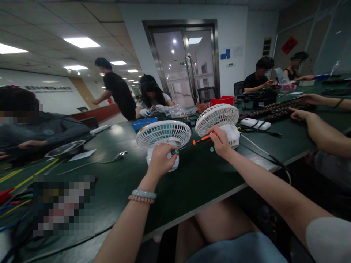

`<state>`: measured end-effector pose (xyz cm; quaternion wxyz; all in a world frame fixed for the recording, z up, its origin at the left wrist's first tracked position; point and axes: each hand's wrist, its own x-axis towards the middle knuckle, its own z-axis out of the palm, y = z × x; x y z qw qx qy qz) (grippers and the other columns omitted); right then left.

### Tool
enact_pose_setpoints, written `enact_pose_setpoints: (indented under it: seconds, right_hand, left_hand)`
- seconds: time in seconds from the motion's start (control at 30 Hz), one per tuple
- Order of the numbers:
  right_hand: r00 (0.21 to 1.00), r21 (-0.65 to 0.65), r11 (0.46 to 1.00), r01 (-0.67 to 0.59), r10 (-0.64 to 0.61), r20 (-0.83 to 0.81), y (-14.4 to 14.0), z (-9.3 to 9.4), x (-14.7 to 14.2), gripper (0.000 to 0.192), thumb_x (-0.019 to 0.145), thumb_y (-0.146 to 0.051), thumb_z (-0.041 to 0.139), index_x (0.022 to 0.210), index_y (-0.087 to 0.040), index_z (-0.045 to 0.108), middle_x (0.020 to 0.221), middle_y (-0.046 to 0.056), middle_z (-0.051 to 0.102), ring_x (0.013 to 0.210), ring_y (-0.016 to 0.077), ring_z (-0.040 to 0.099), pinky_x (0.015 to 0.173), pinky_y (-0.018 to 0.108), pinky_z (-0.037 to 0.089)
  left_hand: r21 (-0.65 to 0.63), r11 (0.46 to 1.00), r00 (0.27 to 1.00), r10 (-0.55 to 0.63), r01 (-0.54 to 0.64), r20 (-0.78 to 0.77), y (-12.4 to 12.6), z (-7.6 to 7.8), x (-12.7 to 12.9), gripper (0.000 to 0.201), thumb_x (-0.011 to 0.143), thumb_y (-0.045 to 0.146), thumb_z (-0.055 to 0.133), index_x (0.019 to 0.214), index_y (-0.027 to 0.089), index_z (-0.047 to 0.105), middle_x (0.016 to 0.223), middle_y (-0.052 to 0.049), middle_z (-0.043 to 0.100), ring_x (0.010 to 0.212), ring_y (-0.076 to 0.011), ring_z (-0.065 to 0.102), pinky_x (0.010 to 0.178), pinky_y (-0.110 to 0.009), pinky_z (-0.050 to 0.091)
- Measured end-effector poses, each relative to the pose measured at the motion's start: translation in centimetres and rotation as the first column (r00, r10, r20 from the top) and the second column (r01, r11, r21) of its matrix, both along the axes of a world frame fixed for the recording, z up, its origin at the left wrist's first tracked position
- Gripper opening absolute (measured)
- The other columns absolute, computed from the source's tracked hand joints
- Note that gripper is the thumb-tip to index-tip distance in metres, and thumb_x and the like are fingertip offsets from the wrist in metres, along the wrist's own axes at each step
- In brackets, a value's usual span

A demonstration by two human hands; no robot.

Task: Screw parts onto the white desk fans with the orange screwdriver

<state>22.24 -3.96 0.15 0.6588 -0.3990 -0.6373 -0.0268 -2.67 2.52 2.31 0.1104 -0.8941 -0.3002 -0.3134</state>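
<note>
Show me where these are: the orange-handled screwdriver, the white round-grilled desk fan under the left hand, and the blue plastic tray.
orange-handled screwdriver (201, 139), head view, on the orange grip.
white round-grilled desk fan (163, 133), head view, on the grille centre.
blue plastic tray (143, 123), head view, on its front wall.

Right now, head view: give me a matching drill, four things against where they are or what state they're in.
Things:
1. left hand
2. right hand
3. blue bin
4. red bin

Places/states:
A. far side of the table, by the door
B. holds the orange-handled screwdriver
C. grips the base of the near fan
D. behind the near fan, left of the clear bags

Pairs: 1-C, 2-B, 3-D, 4-A
</note>
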Motion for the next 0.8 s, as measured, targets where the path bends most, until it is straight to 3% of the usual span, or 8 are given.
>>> enact_pose_setpoints:
  seconds: [0.17, 0.37, 0.67, 0.8]
  right_hand:
    - [0.999, -0.029, 0.999, 0.045, -0.045, -0.006, 0.15, 0.18, -0.07, 0.021, 0.087, -0.036, 0.039, 0.079, -0.019, 0.049, 0.065, 0.0, 0.05, 0.058, 0.0121, 0.047, 0.056, 0.025, 0.034]
    - [0.997, -0.002, 0.997, -0.074, 0.074, -0.018, 0.2, -0.26, 0.11, 0.021, 0.086, -0.034, 0.038, 0.086, -0.018, 0.051, 0.066, 0.0, 0.051, 0.057, 0.0116, 0.047, 0.055, 0.025, 0.035]
    - [0.999, 0.016, 0.999, -0.047, 0.047, 0.005, 0.14, 0.02, 0.2, 0.021, 0.086, -0.034, 0.041, 0.078, -0.018, 0.051, 0.065, 0.0, 0.05, 0.059, 0.0116, 0.046, 0.055, 0.025, 0.034]
    - [0.987, -0.047, 0.986, -0.158, 0.157, -0.031, 0.64, -0.54, 0.37, 0.021, 0.085, -0.035, 0.038, 0.084, -0.018, 0.05, 0.066, 0.0, 0.049, 0.057, 0.0119, 0.045, 0.052, 0.025, 0.034]
  left_hand:
    - [0.01, 1.0, 1.0, 0.006, -0.006, 0.009, -0.13, 0.03, 0.03, 0.018, 0.072, 0.023, 0.056, 0.088, 0.02, 0.063, 0.09, -0.005, 0.065, 0.09, -0.0209, 0.056, 0.084, -0.038, 0.041]
    - [-0.005, 1.0, 1.0, 0.017, -0.017, 0.003, -0.15, 0.06, 0.04, 0.019, 0.072, 0.024, 0.056, 0.089, 0.019, 0.063, 0.091, -0.005, 0.066, 0.092, -0.0209, 0.056, 0.085, -0.037, 0.04]
    - [-0.002, 1.0, 1.0, 0.019, -0.019, 0.017, 0.08, -0.15, 0.08, 0.019, 0.071, 0.023, 0.057, 0.088, 0.019, 0.064, 0.09, -0.004, 0.066, 0.091, -0.021, 0.057, 0.085, -0.037, 0.04]
    - [0.001, 1.0, 1.0, 0.012, -0.012, 0.02, -0.03, -0.09, 0.09, 0.019, 0.072, 0.023, 0.057, 0.088, 0.019, 0.064, 0.089, -0.004, 0.066, 0.09, -0.0207, 0.057, 0.085, -0.037, 0.04]
